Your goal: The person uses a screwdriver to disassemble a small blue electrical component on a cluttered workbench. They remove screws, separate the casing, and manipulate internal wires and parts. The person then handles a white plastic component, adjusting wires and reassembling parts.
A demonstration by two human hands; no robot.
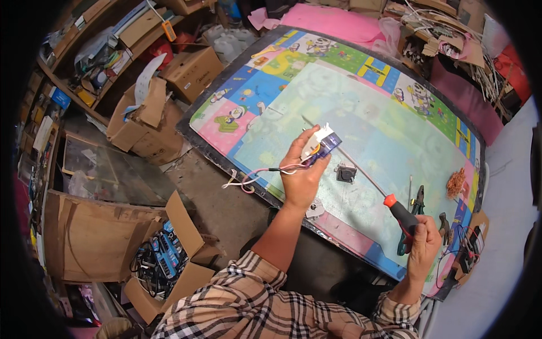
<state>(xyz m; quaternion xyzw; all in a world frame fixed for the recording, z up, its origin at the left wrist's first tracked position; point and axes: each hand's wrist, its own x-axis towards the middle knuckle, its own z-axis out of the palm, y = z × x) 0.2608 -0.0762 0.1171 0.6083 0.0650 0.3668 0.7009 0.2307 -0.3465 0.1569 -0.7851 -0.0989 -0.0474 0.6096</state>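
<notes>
My left hand (pixel 302 178) grips a small white and purple component (pixel 327 142) with a yellow lead and loose pink, white and black wires (pixel 254 175). My right hand (pixel 423 248) is closed round the red-and-black handle of a long screwdriver (pixel 367 176), whose shaft runs up past the component. A small dark part with a metal frame (pixel 345 174) lies on the mat-covered table (pixel 265 124) between my hands. A white piece (pixel 314 208) sits near the front edge. Pliers (pixel 418 198) and a thin tool (pixel 410 186) lie beside my right hand.
Orange strands (pixel 455 183), another hand tool (pixel 444 229) and a wired board (pixel 470 254) are at the table's right side. An open box of cables and electronics (pixel 169 260) stands lower left; cardboard boxes (pixel 192 70) and cluttered shelves (pixel 107 56) stand beyond. Scrap piles (pixel 429 34) are at upper right.
</notes>
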